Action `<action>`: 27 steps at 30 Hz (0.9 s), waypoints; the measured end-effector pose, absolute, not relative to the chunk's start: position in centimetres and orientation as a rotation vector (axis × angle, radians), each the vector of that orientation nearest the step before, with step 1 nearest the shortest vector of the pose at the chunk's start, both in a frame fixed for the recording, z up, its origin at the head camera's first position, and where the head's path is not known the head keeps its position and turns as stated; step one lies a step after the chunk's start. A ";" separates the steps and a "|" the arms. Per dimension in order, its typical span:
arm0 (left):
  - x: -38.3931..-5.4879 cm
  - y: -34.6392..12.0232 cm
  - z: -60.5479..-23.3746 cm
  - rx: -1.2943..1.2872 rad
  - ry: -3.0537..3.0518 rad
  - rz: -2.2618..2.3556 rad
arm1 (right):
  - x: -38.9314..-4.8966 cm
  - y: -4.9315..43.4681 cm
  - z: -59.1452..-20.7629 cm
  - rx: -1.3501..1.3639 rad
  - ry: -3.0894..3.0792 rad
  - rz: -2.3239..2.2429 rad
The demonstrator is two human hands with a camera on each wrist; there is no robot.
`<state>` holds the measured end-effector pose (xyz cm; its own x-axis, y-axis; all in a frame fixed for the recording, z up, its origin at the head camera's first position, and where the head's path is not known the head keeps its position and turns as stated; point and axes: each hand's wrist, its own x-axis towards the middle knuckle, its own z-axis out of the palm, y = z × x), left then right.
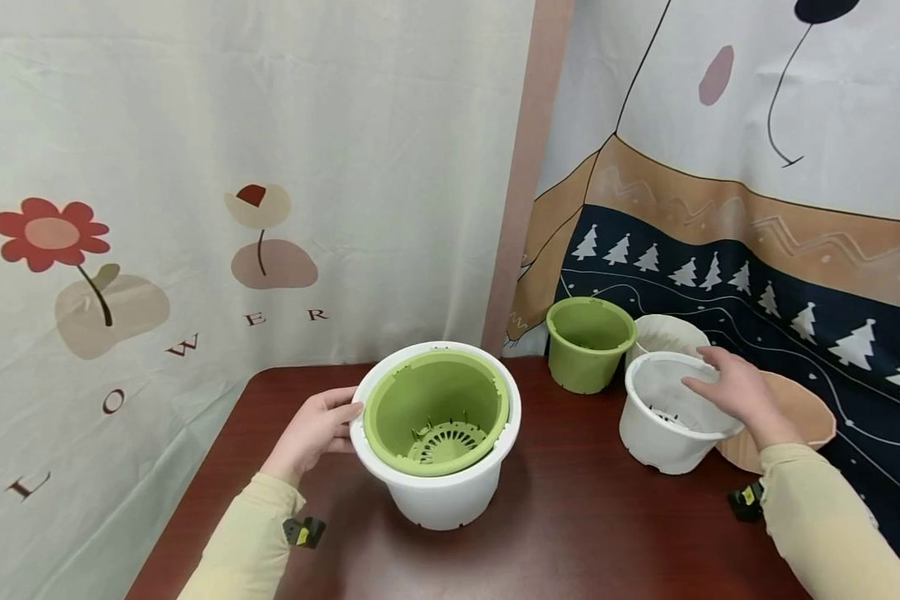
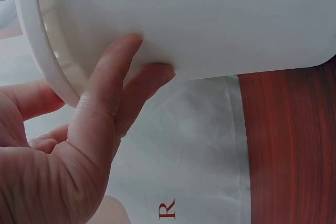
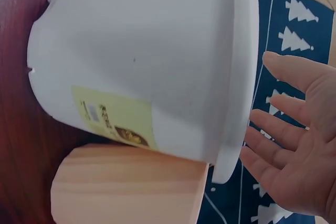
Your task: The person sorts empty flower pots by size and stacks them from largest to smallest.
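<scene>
A white flowerpot point(image 1: 440, 500) is near the middle of the table, with a green flowerpot point(image 1: 437, 392) nested inside it. The green one has a slotted bottom and small prongs. My left hand point(image 1: 318, 433) holds the white pot's rim at its left side; in the left wrist view, two fingertips point(image 2: 157, 72) press the outer wall below the rim. Over on the right stands another white flowerpot point(image 1: 663, 437), which carries a yellow-green label point(image 3: 115, 116). Its rim is beside my right hand point(image 1: 742, 392), whose fingers are spread and hold nothing.
Behind the right-hand white pot stand a green flowerpot point(image 1: 591, 346) and a cream-white pot point(image 1: 671, 333). A peach-coloured pot point(image 1: 798, 408) is at the far right. Printed curtains point(image 1: 390, 208) hang behind the dark red wooden table point(image 1: 570, 517).
</scene>
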<state>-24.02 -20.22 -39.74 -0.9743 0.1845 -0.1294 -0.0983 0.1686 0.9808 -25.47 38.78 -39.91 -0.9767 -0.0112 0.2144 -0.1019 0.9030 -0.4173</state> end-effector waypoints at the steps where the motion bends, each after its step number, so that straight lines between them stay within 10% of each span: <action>1: -24.0 -20.2 -39.8 0.083 2.223 1.894 | -25.5 39.0 -39.9 0.079 -2.863 0.638; 27: -23.9 -20.2 -39.8 0.085 2.214 1.904 | -26.8 41.3 -40.0 -0.031 -3.079 0.616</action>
